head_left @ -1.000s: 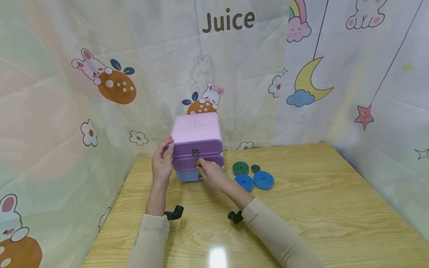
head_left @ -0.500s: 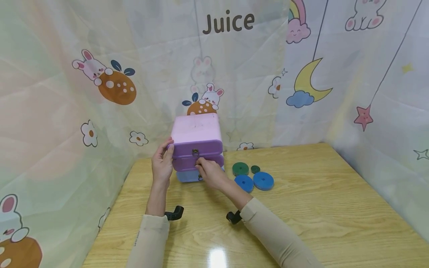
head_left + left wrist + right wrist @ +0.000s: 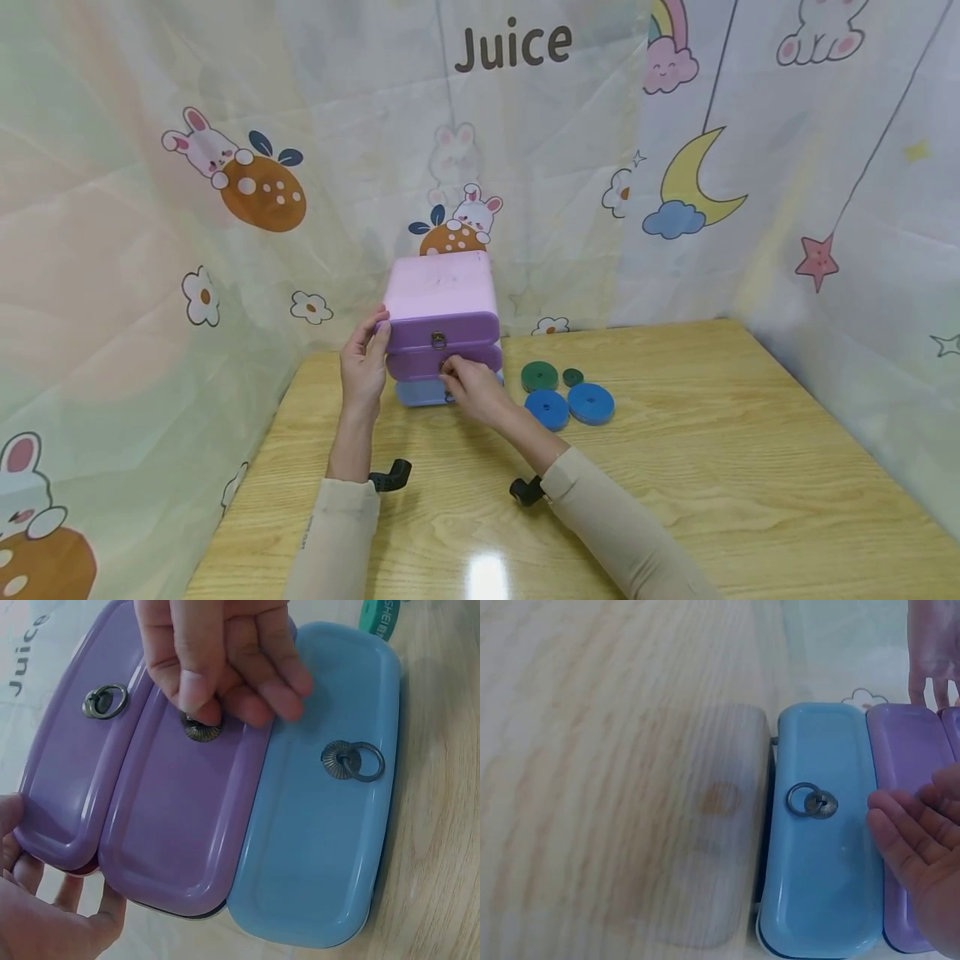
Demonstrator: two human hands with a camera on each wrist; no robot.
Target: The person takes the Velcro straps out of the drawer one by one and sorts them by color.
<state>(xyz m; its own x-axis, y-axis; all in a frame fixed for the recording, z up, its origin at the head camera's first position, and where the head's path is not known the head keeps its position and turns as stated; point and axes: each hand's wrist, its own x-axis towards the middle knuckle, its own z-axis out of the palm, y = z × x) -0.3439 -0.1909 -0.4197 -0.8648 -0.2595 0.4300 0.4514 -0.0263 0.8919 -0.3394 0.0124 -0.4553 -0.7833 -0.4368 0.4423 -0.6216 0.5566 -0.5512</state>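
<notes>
A small chest of drawers with a pink top (image 3: 438, 283) stands near the back of the table. Its upper drawer (image 3: 67, 787) and middle drawer (image 3: 180, 817) are purple, and the lowest drawer (image 3: 307, 847) is light blue. My left hand (image 3: 363, 367) holds the chest's left side, thumb on the front edge of the upper drawer and fingers round the side. At the middle drawer, my right hand (image 3: 476, 387) pinches the ring pull, whose ribbed brass base (image 3: 201, 730) shows below the fingertips; the ring itself is hidden. All drawer fronts appear pushed in.
Right of the chest lie two flat blue rolls (image 3: 590, 403), a green roll (image 3: 539, 377) and a smaller dark green one (image 3: 573, 377) on the wooden table (image 3: 675, 483). A printed cloth (image 3: 555, 208) hangs close behind the chest.
</notes>
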